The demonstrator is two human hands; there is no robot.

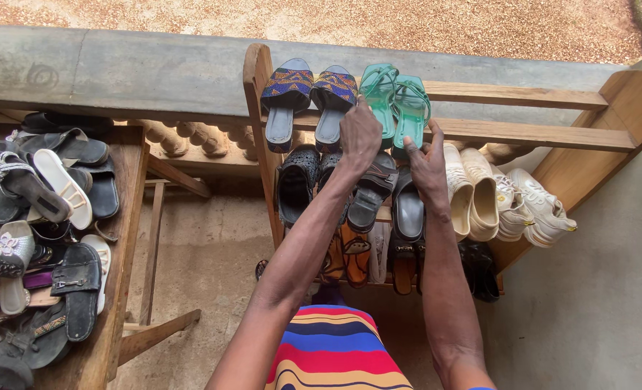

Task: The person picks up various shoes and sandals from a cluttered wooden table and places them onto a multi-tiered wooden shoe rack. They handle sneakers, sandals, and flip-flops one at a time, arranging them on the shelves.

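Both hands on green heels (397,101), top rack (523,133) rail: left hand (359,133) pinching one, right hand (428,162) fingertips touching. Patterned slides (310,97) just left; shoe-piled surface (122,217) far left.

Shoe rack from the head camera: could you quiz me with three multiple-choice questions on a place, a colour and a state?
1. Where are the green sandals?
A. top shelf
B. floor
C. table

2. What colour are the sneakers at the rack's right end?
A. black
B. white
C. red

3. What are the hands doing?
A. resting in lap
B. touching the green sandals
C. holding a broom

Answers:
1 A, they sit on the highest slats.
2 B, they look white.
3 B, left hand and right hand both meet that pair.
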